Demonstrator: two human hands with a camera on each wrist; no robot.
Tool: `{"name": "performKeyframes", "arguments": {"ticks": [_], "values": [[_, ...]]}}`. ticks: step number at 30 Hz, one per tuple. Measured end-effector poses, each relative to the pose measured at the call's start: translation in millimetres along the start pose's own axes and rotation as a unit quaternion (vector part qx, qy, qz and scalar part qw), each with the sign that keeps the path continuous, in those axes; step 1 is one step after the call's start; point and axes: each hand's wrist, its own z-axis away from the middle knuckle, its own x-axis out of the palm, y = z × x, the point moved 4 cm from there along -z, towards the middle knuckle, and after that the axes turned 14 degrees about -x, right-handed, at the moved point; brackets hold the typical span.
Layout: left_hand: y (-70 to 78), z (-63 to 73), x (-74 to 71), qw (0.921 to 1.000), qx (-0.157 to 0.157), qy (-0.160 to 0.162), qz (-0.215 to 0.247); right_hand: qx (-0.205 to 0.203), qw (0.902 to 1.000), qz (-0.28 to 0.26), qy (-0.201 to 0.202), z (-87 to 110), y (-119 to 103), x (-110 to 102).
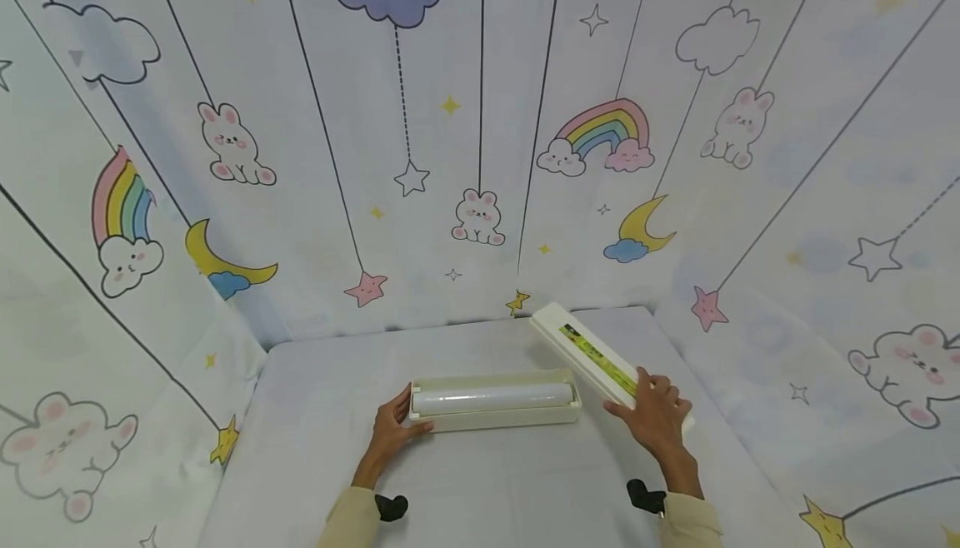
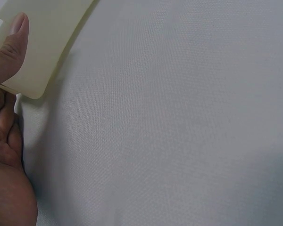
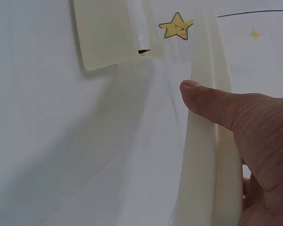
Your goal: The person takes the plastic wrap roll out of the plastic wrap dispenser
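Observation:
A long cream cling film dispenser box [image 1: 502,424] lies on the white table, its top uncovered. Inside it a roll of clear film [image 1: 491,398] runs nearly the full length. My left hand [image 1: 392,431] grips the box's left end, thumb on the near wall, as the left wrist view also shows. To the right, my right hand [image 1: 654,415] holds the long cream lid [image 1: 555,320], which bears a green and yellow label. The lid is tilted and apart from the box. In the right wrist view my thumb presses along the lid [image 3: 200,141]; the other fingers are mostly hidden behind it.
The white cloth-covered table [image 1: 315,465] extends around the box. Behind it and at both sides stand fabric walls [image 1: 315,198] printed with rabbits, stars, rainbows and clouds. Dark straps or mounts [image 1: 392,507] show at both wrists.

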Motion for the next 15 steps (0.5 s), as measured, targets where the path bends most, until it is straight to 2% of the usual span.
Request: {"name": "performKeyframes", "arguments": {"ticks": [7,13,15], "values": [[0.2,-0.9,0.3,1.0,-0.004,-0.004,0.002,0.018,0.9998,-0.006,-0.009,5.0,5.5,-2.0],[-10.0,-6.3,0.8,0.998,-0.056,-0.008,0.028,0.028,0.9996,-0.002,-0.006,9.1,12.0,-1.4],[-11.5,-7.0,0.6,0.9972,-0.063,-0.009,0.039,0.03,0.9995,0.003,-0.003,9.9,14.8,-1.2]]}}
